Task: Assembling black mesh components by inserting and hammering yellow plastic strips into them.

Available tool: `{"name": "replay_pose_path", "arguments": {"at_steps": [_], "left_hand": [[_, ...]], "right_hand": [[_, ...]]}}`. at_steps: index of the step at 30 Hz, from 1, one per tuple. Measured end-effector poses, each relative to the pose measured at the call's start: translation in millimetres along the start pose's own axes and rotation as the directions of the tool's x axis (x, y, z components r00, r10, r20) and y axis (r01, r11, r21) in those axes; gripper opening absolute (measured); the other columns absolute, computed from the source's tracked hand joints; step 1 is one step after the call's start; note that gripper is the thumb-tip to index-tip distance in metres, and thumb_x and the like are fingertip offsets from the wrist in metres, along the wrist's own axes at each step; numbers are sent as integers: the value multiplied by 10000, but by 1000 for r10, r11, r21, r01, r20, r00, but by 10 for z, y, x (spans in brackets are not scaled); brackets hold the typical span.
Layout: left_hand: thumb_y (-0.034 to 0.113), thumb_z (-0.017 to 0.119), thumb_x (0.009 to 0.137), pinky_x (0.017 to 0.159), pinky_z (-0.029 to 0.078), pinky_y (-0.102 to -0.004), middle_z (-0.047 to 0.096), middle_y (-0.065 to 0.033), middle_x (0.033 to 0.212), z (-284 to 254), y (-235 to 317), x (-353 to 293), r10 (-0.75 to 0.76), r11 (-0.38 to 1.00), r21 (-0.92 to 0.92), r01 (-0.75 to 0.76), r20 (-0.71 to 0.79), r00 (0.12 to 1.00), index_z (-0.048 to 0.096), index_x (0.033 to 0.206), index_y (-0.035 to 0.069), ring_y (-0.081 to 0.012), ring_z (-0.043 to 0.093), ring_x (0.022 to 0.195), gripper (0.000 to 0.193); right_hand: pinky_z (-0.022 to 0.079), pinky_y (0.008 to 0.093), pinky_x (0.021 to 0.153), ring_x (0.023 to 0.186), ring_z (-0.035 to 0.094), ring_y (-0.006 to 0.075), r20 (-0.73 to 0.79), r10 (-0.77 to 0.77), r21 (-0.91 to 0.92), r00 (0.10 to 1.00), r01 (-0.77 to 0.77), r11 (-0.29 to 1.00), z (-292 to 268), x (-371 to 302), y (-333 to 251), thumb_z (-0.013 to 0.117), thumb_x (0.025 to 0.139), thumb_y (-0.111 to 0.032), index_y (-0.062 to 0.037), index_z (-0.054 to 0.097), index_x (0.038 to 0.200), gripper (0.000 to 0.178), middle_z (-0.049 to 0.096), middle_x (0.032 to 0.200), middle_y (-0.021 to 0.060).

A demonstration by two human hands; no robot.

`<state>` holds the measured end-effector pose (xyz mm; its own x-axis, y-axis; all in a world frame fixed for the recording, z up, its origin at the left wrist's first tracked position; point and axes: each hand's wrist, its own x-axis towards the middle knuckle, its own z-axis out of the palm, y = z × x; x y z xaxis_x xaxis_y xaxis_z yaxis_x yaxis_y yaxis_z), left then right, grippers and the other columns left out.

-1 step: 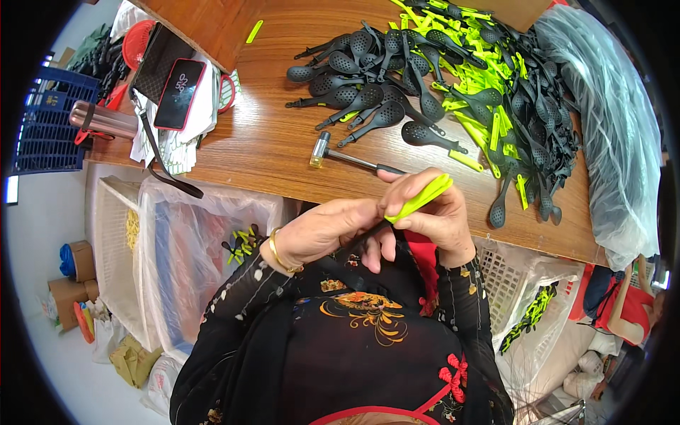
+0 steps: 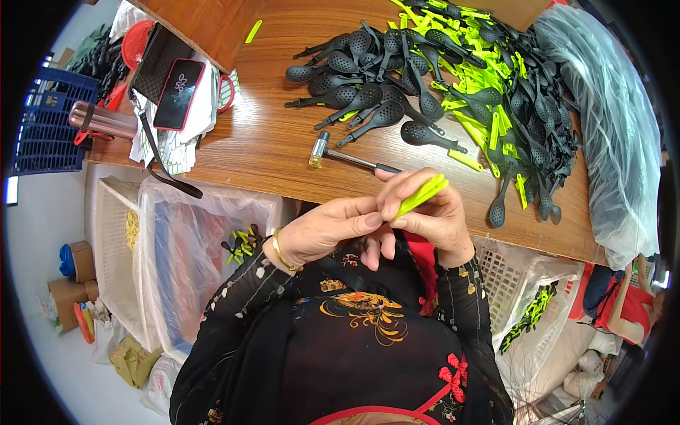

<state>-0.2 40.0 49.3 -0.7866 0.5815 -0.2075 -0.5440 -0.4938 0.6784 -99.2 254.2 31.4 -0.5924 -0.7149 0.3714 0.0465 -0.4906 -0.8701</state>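
- Handle (image 2: pixel 424 195), lime green: slanting away rightward, near the counter's (image 2: pixel 262 156) edge.
- Right hand (image 2: pixel 444 223): pinching it between thumb and fingers.
- Left hand (image 2: pixel 326 228): just beside its near end; cannot tell whether gripping.

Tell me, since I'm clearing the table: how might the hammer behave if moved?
The hammer may feel head-heavy: metallic head, slim shaft. It is probably stiff, its shaft straight. Pushed, it likely pivots rather than rolls, since the head sits crosswise.
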Motion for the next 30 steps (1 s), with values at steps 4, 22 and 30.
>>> {"name": "replay_pose_path", "arguments": {"at_steps": [4, 22, 30], "left_hand": [[221, 583, 1141, 771, 585, -234, 768, -98, 1050, 4, -44, 71, 135, 984, 141, -113, -152, 979, 654, 1326, 4, -105, 720, 849, 294], [194, 645, 1105, 729, 606, -260, 781, -148, 1156, -354, -556, -633, 205, 978, 130, -161, -714, 669, 652, 1243, 35, -149, 748, 757, 211], [206, 656, 1100, 710, 607, -249, 784, -145, 1148, -357, -563, -625, 205, 978, 130, -163, -727, 655, 640, 1317, 30, -147, 748, 737, 280]], "right_hand": [[487, 421, 1171, 1256, 665, 230, -153, 206, 35, 967, -203, 979, 77, -113, -58, 753, 954, 48, -16, 584, 1424, 504, 667, 1382, 148], [546, 418, 889, 1017, 663, 376, -107, 68, -904, 992, -125, 408, -133, 169, -39, 760, 914, -8, -3, 699, 1163, 256, 668, 1029, 161], [617, 403, 784, 909, 767, 300, 131, 121, -934, 984, 81, 347, -135, -69, -62, 808, 809, 16, -101, 741, 1213, 426, 788, 1027, 96]]}}
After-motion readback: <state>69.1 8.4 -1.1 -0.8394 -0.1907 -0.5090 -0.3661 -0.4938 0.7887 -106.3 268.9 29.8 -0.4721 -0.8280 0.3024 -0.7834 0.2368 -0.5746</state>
